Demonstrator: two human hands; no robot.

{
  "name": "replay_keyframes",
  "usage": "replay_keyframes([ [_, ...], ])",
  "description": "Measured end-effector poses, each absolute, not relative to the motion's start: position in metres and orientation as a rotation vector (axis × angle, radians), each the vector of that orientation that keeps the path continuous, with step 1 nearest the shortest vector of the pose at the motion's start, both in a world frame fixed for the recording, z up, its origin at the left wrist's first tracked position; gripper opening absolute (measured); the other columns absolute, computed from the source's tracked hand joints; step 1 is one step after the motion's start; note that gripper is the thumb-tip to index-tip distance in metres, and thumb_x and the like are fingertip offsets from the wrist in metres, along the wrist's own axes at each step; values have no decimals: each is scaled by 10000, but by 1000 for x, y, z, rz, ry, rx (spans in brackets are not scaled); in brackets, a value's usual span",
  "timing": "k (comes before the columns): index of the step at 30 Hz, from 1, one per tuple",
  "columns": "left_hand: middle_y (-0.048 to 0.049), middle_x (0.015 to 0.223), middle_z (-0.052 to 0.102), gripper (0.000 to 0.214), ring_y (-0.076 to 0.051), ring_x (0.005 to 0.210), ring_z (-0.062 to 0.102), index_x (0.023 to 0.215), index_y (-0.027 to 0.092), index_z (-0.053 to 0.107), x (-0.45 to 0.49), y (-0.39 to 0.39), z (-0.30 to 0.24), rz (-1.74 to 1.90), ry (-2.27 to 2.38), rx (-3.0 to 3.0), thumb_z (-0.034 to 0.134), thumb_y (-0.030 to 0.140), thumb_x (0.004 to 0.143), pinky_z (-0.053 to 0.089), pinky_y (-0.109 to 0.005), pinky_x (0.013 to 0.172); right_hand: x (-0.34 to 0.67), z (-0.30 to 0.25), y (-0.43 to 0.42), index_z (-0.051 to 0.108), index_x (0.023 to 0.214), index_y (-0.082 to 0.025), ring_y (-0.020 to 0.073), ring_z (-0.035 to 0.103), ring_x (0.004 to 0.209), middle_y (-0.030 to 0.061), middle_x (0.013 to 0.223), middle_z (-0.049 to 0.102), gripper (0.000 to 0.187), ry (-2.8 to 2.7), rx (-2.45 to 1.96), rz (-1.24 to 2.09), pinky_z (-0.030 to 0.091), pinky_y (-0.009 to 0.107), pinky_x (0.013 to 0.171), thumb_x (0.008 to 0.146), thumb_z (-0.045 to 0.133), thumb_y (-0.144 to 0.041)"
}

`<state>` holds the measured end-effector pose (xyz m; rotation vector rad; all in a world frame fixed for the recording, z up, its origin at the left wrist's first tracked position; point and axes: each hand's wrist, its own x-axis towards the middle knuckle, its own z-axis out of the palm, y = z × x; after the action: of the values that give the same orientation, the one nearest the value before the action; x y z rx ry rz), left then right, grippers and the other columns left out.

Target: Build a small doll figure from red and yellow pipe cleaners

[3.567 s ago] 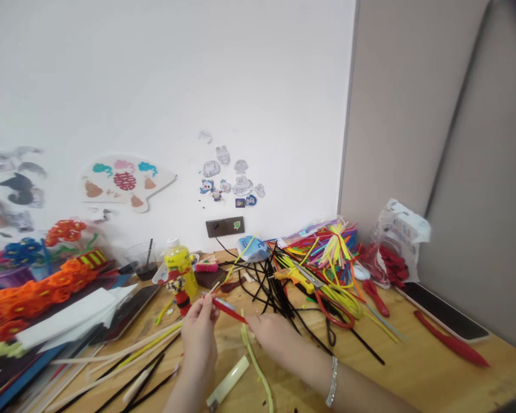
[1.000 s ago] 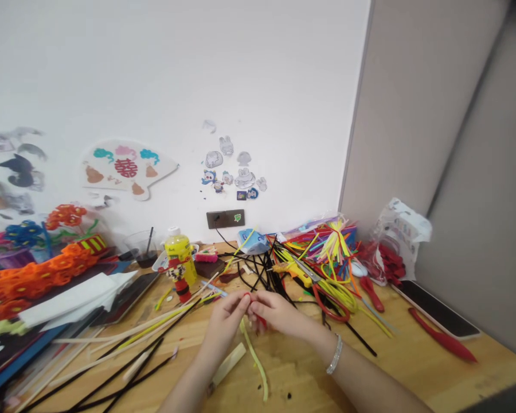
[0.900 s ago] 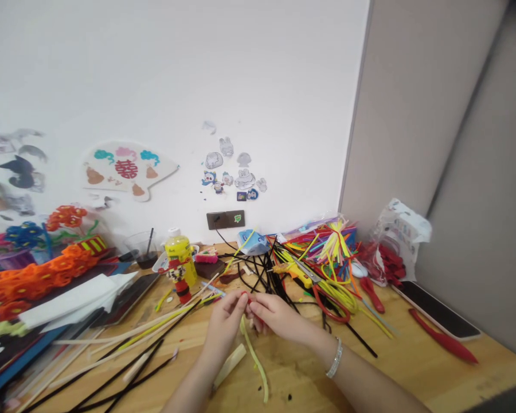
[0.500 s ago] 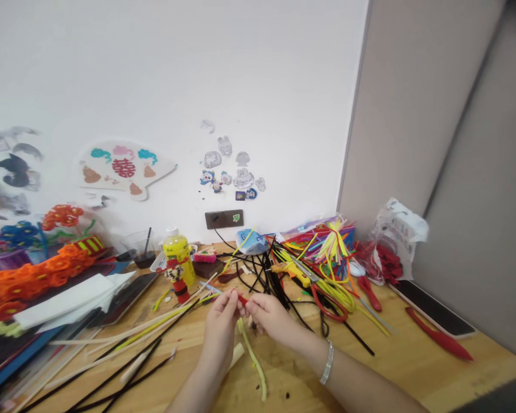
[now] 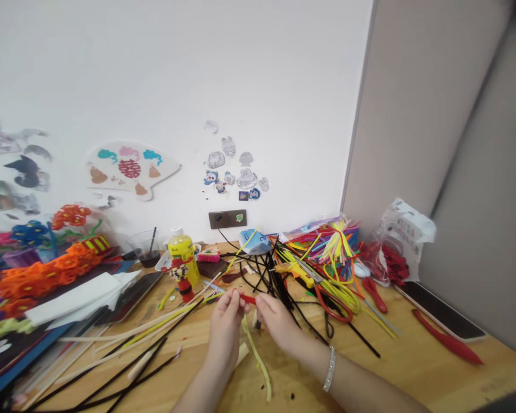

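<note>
My left hand (image 5: 224, 321) is closed, its thumb and fingers pinching one end of a short red strip (image 5: 250, 299). The other end sits in the pinched fingers of my right hand (image 5: 277, 320), which wears a sparkling bracelet (image 5: 329, 369) at the wrist. The strip spans the small gap between both hands, just above the table. Below them a pale yellow fuzzy stem (image 5: 259, 360) hangs or lies toward the front; its upper end is hidden by my fingers. A light-coloured stick (image 5: 242, 354) lies partly behind my left hand.
Black fuzzy stems (image 5: 279, 281) and red-handled scissors (image 5: 336, 312) lie beyond my right hand. A small figure (image 5: 183, 285) stands by a yellow bottle (image 5: 188, 258). At right are a phone (image 5: 441, 310) and a long red pointed object (image 5: 449, 338). Long stems (image 5: 144, 367) spread leftward.
My hands have drawn slightly apart, so more of the red strip shows between them. The whole view has shifted a little, moving the scene rightward.
</note>
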<state>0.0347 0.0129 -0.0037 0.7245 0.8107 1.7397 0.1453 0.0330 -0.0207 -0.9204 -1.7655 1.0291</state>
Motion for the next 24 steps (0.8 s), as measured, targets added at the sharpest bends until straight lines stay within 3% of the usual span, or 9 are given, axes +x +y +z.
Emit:
replay_keyframes([
  [2,48,527,544,299,-69,514,482,660,146,592,35,12,-4,1747,787,701,767,356,538,412,-178,540,141,-24,34,338,645,-210,82,287,422,-78,498,291,376,-1574,-870,1344,275,205,437,851,285,-521],
  [4,48,532,543,295,-69,517,488,666,147,591,35,12,-4,1754,769,679,766,349,541,416,-177,540,138,-25,33,329,653,-212,77,280,408,-86,492,278,365,-1544,-855,1415,276,200,424,851,290,-515],
  [6,52,531,538,291,-66,514,486,663,147,587,35,13,-5,1763,761,654,770,338,538,416,-171,534,139,-25,31,365,657,-200,86,348,459,-68,522,339,342,-1677,-883,1196,300,201,460,876,290,-451],
  [10,57,517,530,286,-54,495,475,649,141,581,33,15,-5,1759,757,617,775,315,531,410,-157,517,148,-24,30,491,736,-178,124,472,596,-2,650,527,282,-2098,-989,406,319,230,536,908,300,-294],
  [15,52,478,524,249,-61,454,481,610,133,563,31,17,-8,1714,764,578,758,277,554,399,-160,476,156,-21,35,554,772,-167,176,518,634,39,680,596,171,-2246,-1050,-407,319,269,530,869,415,-183],
  [19,35,460,535,161,-69,439,502,584,128,552,30,19,-13,1680,780,504,686,202,633,413,-167,474,157,-18,34,535,1014,-121,184,519,677,66,776,613,207,-2206,-821,-669,355,286,553,878,380,-128],
  [24,23,445,536,151,-68,418,505,555,120,547,29,19,-13,1666,811,429,594,122,699,418,-170,468,154,-23,30,509,1053,-70,176,510,652,79,758,594,241,-2226,-762,-742,366,279,525,864,360,-77],
])
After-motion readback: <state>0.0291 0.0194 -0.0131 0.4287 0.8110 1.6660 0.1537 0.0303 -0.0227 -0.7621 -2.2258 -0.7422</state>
